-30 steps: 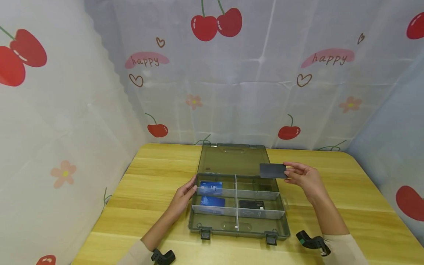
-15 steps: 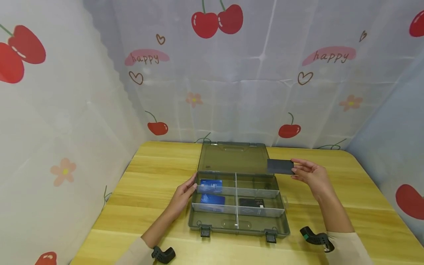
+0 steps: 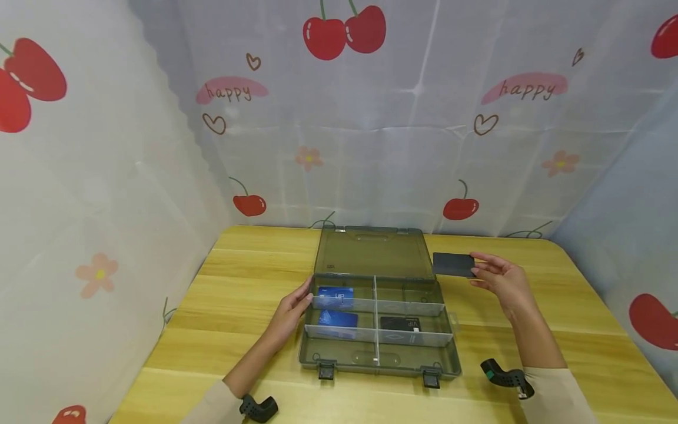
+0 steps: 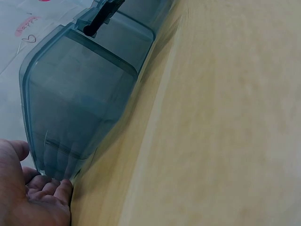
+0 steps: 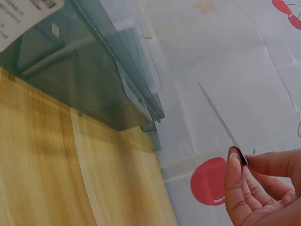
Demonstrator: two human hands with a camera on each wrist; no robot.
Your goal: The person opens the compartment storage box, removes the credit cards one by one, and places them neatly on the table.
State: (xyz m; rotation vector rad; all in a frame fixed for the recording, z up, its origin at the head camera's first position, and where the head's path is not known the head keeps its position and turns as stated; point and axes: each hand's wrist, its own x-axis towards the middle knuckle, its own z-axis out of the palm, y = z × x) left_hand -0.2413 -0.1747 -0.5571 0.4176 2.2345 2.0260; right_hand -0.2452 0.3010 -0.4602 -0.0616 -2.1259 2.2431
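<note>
A dark grey card (image 3: 453,264) is pinched by its right end in my right hand (image 3: 502,281), raised beside the box's lid. The right wrist view shows the card (image 5: 218,117) edge-on between thumb and fingers. My left hand (image 3: 290,311) holds the left side of a smoky see-through compartment box (image 3: 339,354), thumb at the rim and fingers curled against the wall in the left wrist view. Two blue cards lie in the left compartments: a VIP card (image 3: 333,294) at the back and another blue card (image 3: 337,319) in the middle. A black VIP card (image 3: 398,324) lies middle right.
The box's lid (image 3: 373,253) lies opened back toward the cherry-print curtain (image 3: 381,165). Two latches, a left one (image 3: 325,372) and a right one (image 3: 431,380), hang at the box front. Wood-grain tabletop (image 3: 228,288) surrounds the box.
My right hand has moved the dark card to the right and slightly back, away from over the lid's edge. The left hand stays at the box's left side.
</note>
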